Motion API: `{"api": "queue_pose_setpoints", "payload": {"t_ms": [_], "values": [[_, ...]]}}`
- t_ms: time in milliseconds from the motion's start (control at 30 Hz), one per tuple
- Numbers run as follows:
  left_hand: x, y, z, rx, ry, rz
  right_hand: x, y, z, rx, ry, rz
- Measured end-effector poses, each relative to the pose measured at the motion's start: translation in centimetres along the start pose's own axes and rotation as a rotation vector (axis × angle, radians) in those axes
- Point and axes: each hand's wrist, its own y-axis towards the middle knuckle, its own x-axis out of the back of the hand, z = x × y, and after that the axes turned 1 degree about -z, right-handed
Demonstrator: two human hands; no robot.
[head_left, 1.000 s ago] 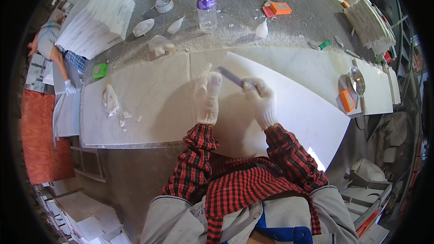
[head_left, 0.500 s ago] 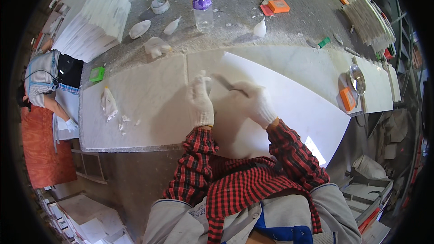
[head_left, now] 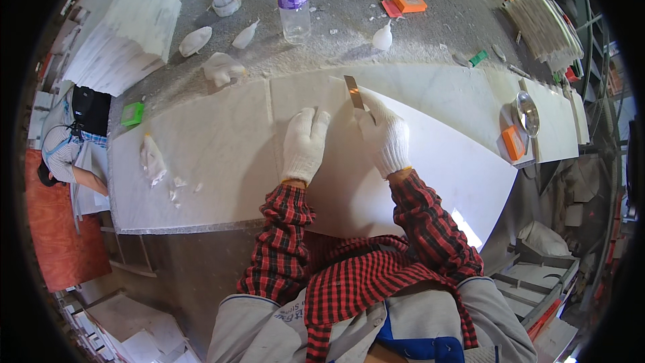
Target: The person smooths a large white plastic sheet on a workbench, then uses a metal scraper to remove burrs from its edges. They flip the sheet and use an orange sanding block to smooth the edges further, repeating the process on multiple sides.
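In my right hand [head_left: 385, 136], gloved in white knit, is a thin flat metal scraper blade [head_left: 353, 91] that catches an orange glint and points away from me. The hand rests over the far edge of a smooth white panel [head_left: 447, 154]. My left hand [head_left: 306, 146], in the same kind of glove, lies open near the panel's left side, its fingers stretched forward and holding nothing. To its left lies a pale veined stone slab [head_left: 222, 168]. A narrow seam runs between the slabs beyond my left hand. The panel's near edge is partly hidden by my red checked apron.
Beyond the slabs stand a clear bottle [head_left: 294, 17], a white squeeze bulb [head_left: 382, 37] and an orange box [head_left: 410, 3]. A metal bowl [head_left: 527, 114] and another orange box [head_left: 513, 142] sit at right. Stacked stone sheets [head_left: 127, 27] and a co-worker [head_left: 74, 124] are at left.
The scraper, blurred and angled between my hands before, now points forward in my right hand. My left hand has lowered and its fingers have straightened out. The view has shifted slightly.
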Motion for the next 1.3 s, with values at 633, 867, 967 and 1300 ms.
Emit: {"api": "queue_pose_setpoints", "payload": {"t_ms": [633,867,967,1300], "values": [[0.0,0.7,1.2,-0.137,0.044,0.042,-1.8,0.4,1.2,0.073,-0.513,0.016],[-0.3,0.7,2.4,-0.268,0.099,-0.046,-2.8,1.5,2.0,0.089,-0.472,0.031],[0.1,0.7,1.6,-0.222,0.114,-0.002,-2.5,1.6,2.6,0.051,-0.485,0.075],[0.2,0.8,1.6,-0.207,0.075,0.005,-2.8,1.9,1.2,0.2,-0.416,0.022]]}}
